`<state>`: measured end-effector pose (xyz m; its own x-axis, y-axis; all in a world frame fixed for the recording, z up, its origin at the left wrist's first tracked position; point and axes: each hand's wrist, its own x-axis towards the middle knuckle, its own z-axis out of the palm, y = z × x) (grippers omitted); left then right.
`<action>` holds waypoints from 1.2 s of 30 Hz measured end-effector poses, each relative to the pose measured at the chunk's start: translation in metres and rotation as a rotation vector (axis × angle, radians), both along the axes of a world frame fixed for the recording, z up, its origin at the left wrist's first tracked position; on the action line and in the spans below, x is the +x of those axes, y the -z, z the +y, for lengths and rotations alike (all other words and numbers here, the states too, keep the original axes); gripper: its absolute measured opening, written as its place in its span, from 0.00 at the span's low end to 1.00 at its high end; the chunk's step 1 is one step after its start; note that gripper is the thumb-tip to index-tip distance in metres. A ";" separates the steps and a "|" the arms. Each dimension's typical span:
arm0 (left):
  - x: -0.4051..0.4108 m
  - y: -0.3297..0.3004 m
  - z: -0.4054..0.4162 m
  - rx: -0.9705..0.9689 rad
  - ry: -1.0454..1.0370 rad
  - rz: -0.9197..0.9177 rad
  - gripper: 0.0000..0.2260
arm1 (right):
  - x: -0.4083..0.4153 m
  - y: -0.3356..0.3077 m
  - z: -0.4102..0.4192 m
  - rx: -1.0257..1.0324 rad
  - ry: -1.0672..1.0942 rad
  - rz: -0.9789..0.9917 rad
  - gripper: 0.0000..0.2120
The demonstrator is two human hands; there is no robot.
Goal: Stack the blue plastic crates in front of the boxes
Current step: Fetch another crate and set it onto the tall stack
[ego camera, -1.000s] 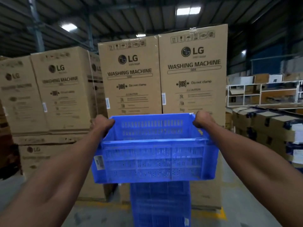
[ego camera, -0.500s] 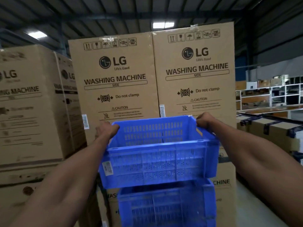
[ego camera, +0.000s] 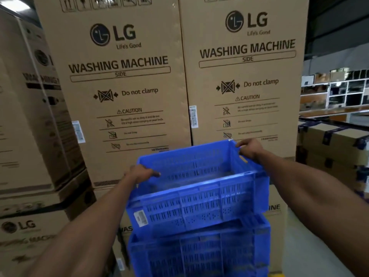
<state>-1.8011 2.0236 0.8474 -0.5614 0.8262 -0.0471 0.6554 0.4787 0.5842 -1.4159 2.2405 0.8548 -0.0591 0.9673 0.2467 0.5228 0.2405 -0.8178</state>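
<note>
The left hand [ego camera: 140,173] and right hand [ego camera: 248,149] each grasp the rim of the top blue crate [ego camera: 196,196], tilted over the lower blue crate [ego camera: 199,254] in front of the washing machine boxes [ego camera: 179,76]; next it likely needs levelling and seating.

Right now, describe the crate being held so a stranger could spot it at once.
Find the two tall washing-machine boxes. Before them stands a blue crate stack. The held crate is the tilted top one, gripped at both ends, with a white label on its near left corner.

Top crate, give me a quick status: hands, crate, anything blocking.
Left hand and right hand grip the top crate rim. Crate tilted, low on the crate below. Washing machine boxes close behind, nothing between.
</note>
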 end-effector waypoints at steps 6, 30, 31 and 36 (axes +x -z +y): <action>0.045 -0.010 -0.012 -0.330 0.309 0.095 0.45 | -0.001 -0.004 0.012 0.049 -0.137 -0.259 0.11; 0.015 0.028 -0.049 0.017 0.324 0.635 0.21 | -0.041 0.073 -0.088 0.766 -0.219 -0.861 0.41; 0.022 0.028 -0.051 0.019 0.345 0.637 0.21 | -0.035 0.076 -0.083 0.774 -0.206 -0.881 0.41; 0.051 0.046 -0.063 0.144 0.173 0.784 0.19 | -0.036 0.053 -0.077 0.812 -0.171 -0.880 0.36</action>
<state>-1.7498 1.9609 0.8017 -0.2507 0.8723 0.4199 0.9572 0.2881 -0.0270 -1.4521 2.1638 0.8016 -0.6244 0.5122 0.5898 0.7356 0.6396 0.2232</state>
